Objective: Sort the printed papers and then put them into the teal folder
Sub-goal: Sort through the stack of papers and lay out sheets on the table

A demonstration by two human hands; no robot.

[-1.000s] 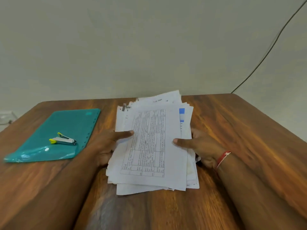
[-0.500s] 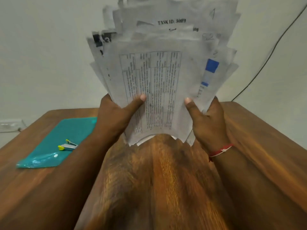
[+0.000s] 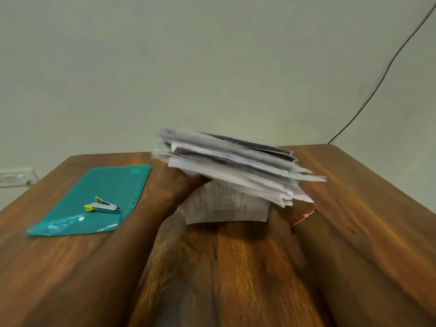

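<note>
A thick, uneven stack of printed papers point(image 3: 236, 164) is held edge-on over the middle of the wooden table point(image 3: 354, 208), blurred by motion, with its top edges fanned out toward me. One sheet with a printed grid hangs down below the stack. My left hand point(image 3: 186, 187) grips the stack's left side from beneath. My right hand is almost wholly hidden behind the papers; only its wrist with a red thread band point(image 3: 303, 217) shows. The teal folder point(image 3: 94, 199) lies flat at the table's left.
A small silver and yellow stapler point(image 3: 102, 206) rests on the teal folder. A black cable point(image 3: 382, 76) runs down the wall at the right. A white socket strip point(image 3: 14, 178) sits at the far left beyond the table's edge.
The stack lay on the table, was raised upright facing me, and has now tipped forward and down so I see its edges. Both hands stayed on it.
</note>
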